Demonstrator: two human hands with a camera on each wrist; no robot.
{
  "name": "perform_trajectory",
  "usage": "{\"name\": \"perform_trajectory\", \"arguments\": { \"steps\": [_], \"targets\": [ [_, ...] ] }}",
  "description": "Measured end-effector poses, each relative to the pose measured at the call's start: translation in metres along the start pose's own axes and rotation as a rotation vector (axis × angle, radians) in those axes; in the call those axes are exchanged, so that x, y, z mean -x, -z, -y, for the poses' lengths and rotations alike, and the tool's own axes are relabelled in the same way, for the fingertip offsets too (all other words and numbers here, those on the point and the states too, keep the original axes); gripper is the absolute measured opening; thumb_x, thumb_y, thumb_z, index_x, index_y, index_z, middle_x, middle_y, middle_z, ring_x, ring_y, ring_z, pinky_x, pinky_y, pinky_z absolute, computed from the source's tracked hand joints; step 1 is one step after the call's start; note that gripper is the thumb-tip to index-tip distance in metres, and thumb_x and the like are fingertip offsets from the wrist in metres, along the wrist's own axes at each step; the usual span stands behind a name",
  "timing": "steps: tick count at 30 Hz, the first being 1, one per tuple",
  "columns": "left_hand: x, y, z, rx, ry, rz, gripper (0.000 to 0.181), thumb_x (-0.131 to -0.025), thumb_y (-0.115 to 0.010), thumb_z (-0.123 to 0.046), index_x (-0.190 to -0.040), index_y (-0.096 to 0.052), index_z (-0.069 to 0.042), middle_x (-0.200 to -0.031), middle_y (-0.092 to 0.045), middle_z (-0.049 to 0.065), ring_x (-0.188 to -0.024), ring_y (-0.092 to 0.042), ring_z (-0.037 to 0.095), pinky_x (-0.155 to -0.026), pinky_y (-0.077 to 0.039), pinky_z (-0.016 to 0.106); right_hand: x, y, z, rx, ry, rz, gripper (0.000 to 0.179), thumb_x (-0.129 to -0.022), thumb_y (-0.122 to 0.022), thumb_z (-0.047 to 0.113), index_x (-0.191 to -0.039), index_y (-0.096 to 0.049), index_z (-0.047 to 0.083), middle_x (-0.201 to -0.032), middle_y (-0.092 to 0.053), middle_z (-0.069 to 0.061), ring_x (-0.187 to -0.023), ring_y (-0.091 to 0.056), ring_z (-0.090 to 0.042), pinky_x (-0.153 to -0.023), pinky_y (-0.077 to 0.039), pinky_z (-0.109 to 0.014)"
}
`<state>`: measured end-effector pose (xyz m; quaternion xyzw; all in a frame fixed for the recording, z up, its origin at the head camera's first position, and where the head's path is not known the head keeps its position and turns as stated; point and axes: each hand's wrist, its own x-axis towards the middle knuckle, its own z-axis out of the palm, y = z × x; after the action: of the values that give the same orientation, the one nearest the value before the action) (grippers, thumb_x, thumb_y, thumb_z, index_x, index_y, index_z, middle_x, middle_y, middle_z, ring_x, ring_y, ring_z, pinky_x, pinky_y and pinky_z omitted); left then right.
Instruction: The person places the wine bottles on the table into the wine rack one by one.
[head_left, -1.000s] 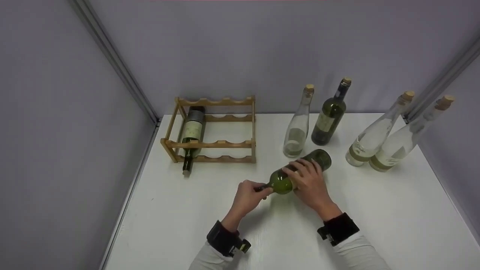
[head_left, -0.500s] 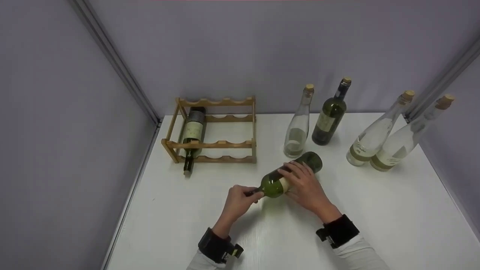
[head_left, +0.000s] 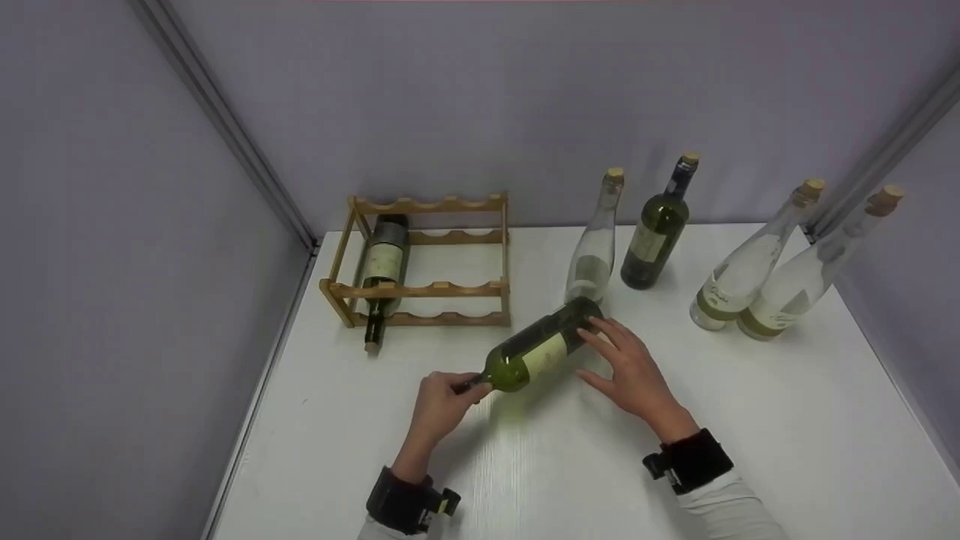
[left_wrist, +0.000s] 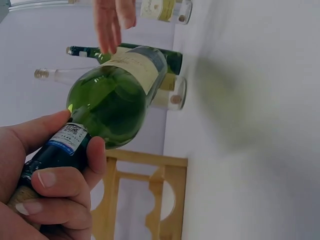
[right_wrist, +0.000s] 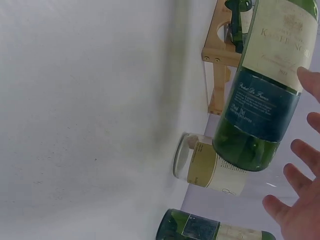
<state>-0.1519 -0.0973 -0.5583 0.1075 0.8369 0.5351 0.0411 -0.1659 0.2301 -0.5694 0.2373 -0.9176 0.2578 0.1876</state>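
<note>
My left hand [head_left: 442, 405] grips a green wine bottle [head_left: 544, 352] by its dark neck, fingers and thumb curled round it. The bottle lies slantwise over the white table, base pointing up and right. In the left wrist view the cork end shows under the curled fingers [left_wrist: 60, 200]. A cream label and a dark blue label [right_wrist: 260, 107] face the right wrist camera. My right hand [head_left: 634, 375] has its fingers spread beside the bottle's base end. To the left stands a wooden wine rack [head_left: 442, 289], with another corked green bottle [head_left: 384, 262] lying in its leftmost place.
A clear corked bottle [head_left: 592, 255] stands just behind the held bottle's base, overlapping it in the head view. Beyond it stands a corked green bottle [head_left: 655, 240]. Two clear corked bottles [head_left: 735, 281] lean in view at the right. Grey walls [head_left: 525, 97] enclose the table.
The held bottle has moved left with my left hand, toward the rack's side. My right hand has come off the bottle and its fingers have spread. The other bottles stay put.
</note>
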Motion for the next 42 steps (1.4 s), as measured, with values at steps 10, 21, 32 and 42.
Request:
{"name": "perform_trajectory", "arguments": {
  "steps": [10,21,32,42],
  "targets": [
    [0.014,0.018,0.009,-0.056,-0.030,-0.039,0.027,-0.086,-0.077,-0.029,-0.101,-0.078,-0.006,-0.074,-0.069,-0.004,-0.062,-0.057,0.009,-0.055,-0.047,0.027,0.002,-0.005,0.003,-0.052,-0.086,0.123,0.068,-0.087,-0.076,0.038,-0.145,-0.050,0.015,-0.151,-0.039,-0.013,-0.139,-0.034,-0.037,-0.108,-0.029,-0.055],
    [0.035,0.031,0.030,-0.048,0.000,-0.084,0.026,-0.085,-0.079,-0.027,-0.098,-0.079,-0.005,-0.074,-0.070,-0.003,-0.060,-0.058,0.010,-0.053,-0.045,0.025,0.000,-0.014,0.010,-0.093,-0.107,0.204,0.070,-0.090,-0.069,0.045,-0.149,-0.045,0.017,-0.154,-0.036,-0.012,-0.142,-0.028,-0.035,-0.109,-0.028,-0.055],
    [0.056,0.050,0.037,-0.039,0.162,-0.155,0.028,-0.084,-0.079,-0.023,-0.102,-0.077,-0.002,-0.073,-0.070,-0.001,-0.063,-0.059,0.015,-0.053,-0.043,0.025,-0.003,-0.026,0.016,-0.099,-0.123,0.268,0.071,-0.092,-0.064,0.050,-0.152,-0.039,0.020,-0.157,-0.031,-0.008,-0.144,-0.025,-0.032,-0.110,-0.026,-0.054],
    [0.068,0.057,0.045,-0.054,0.314,-0.239,0.031,-0.084,-0.080,-0.027,-0.103,-0.077,-0.003,-0.074,-0.070,0.001,-0.068,-0.064,0.021,-0.056,-0.044,0.027,-0.007,-0.040,0.026,-0.110,-0.095,0.318,0.069,-0.094,-0.056,0.056,-0.153,-0.038,0.023,-0.158,-0.030,-0.008,-0.145,-0.022,-0.032,-0.111,-0.025,-0.053]
  ]
}}
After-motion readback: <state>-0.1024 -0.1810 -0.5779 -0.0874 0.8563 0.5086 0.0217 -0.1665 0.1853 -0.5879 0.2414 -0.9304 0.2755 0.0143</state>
